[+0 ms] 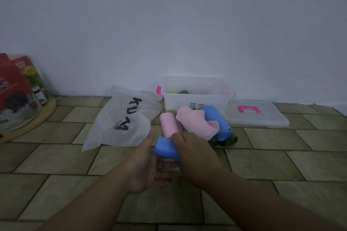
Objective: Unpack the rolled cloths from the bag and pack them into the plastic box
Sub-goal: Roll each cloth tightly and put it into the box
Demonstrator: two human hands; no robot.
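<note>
- While the blue roll sits between both hands, the left hand lies flat-palmed beneath it and the right hand curls over its top; a snug hold should stop it unrolling.
- Just beyond, a pink roll, a loosened pink cloth and a second blue roll lie before the plastic box; the loose one probably needs re-rolling.
- Farthest, the box stands open, so the person should lift the roll clear over its near wall.
</note>
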